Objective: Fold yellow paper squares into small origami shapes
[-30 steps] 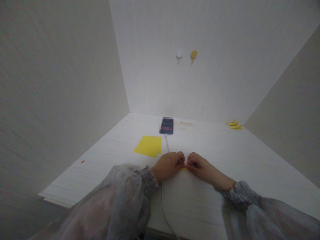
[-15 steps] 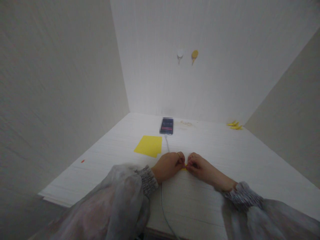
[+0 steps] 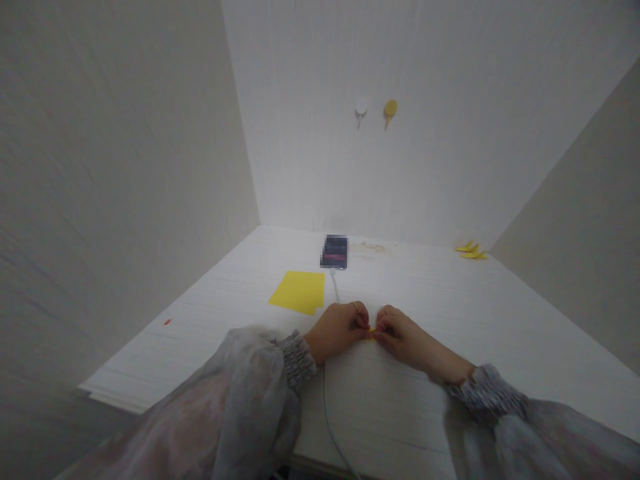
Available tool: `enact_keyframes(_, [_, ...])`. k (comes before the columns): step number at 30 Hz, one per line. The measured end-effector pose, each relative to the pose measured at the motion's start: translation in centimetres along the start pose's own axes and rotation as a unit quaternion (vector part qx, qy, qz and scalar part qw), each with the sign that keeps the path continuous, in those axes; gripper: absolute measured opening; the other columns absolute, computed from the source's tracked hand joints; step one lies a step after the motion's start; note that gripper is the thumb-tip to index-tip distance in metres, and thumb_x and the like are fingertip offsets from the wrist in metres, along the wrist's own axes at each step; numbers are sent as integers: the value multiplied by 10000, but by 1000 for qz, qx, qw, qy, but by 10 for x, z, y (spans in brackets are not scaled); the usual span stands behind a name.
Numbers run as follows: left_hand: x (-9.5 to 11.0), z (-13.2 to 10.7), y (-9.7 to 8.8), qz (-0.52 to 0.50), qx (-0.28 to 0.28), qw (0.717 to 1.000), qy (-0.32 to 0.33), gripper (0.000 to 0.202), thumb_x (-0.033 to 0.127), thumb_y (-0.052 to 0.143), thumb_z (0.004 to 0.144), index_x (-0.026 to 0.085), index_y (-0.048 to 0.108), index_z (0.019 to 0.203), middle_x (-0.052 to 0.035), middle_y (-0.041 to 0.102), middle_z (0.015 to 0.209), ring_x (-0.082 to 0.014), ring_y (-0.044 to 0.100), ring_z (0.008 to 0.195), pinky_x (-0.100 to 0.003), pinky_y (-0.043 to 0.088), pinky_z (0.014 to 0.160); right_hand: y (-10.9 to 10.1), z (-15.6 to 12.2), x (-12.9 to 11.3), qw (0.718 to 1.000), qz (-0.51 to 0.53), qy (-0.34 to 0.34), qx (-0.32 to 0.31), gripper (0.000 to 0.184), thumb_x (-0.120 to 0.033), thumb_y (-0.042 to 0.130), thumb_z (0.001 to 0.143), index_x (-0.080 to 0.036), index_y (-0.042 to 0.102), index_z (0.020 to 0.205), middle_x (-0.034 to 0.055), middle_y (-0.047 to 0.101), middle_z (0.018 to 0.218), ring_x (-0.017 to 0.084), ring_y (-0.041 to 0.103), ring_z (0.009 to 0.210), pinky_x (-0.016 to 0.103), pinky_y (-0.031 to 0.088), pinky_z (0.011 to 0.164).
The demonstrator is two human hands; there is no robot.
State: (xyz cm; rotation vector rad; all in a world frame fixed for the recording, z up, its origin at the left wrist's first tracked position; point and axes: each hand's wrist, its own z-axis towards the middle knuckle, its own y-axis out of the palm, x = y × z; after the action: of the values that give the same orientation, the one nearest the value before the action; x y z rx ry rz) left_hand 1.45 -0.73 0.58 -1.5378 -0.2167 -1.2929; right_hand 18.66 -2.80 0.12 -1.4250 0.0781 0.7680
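Note:
Between my hands is a small folded piece of yellow paper, mostly hidden by the fingers. My left hand pinches its left side between thumb and fingers; a ring shows on one finger. On the other side, my right hand pinches the paper too, its fingertips almost meeting those of the left. Flat on the table to the left and farther back lie yellow paper sheets, slightly fanned at one corner.
A phone with a blurred screen lies at the back, its white cable running under my left wrist. Several folded yellow paper pieces rest in the back right corner. Two hooks, white and yellow, are on the wall. A red scrap lies left.
Both hands stay in nearly the same place with the yellow paper still pinched between them. The fingertips have shifted only slightly.

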Motion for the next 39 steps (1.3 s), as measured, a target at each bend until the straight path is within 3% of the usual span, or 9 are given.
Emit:
enact_keyframes(16, [6, 1, 1, -14, 22, 1000, -9, 169, 206, 602, 614, 147, 547, 763, -6, 636, 736, -112, 585, 672, -199, 433, 613, 0, 0, -8, 996, -30, 82, 15, 116, -102, 497, 627, -193, 425, 624, 17, 483, 679, 156, 429, 643, 276, 346, 584])
enact_keyframes(25, [9, 2, 0, -3, 22, 1000, -12, 143, 193, 599, 610, 139, 579, 741, -7, 640, 739, -111, 588, 688, -198, 433, 627, -9, 0, -7, 997, 64, 45, -8, 175, -18, 453, 574, -184, 506, 592, 11, 532, 664, 153, 484, 682, 274, 387, 650])
enact_keyframes(31, [11, 2, -2, 7, 16, 1000, -21, 138, 191, 587, 619, 143, 595, 748, -12, 645, 768, -113, 586, 703, -208, 435, 650, -21, 0, -6, 990, 120, 62, -44, 232, -2, 441, 557, -181, 549, 658, 2, 540, 708, 144, 493, 700, 258, 393, 647])
enact_keyframes(35, [11, 2, -1, 18, 12, 999, -25, 127, 215, 577, 634, 147, 597, 740, -12, 645, 757, -114, 586, 695, -208, 433, 643, -23, -1, -9, 984, 145, 79, -73, 103, -123, 495, 654, -186, 556, 706, -5, 528, 696, 136, 488, 677, 246, 393, 603])
enact_keyframes(39, [10, 1, -1, 17, 9, 1000, -22, 145, 231, 560, 652, 149, 592, 767, -13, 647, 729, -115, 589, 681, -207, 433, 635, -10, 2, -8, 992, 87, 95, -17, 108, -270, 590, 637, -179, 536, 617, -1, 508, 640, 132, 450, 600, 240, 359, 527])
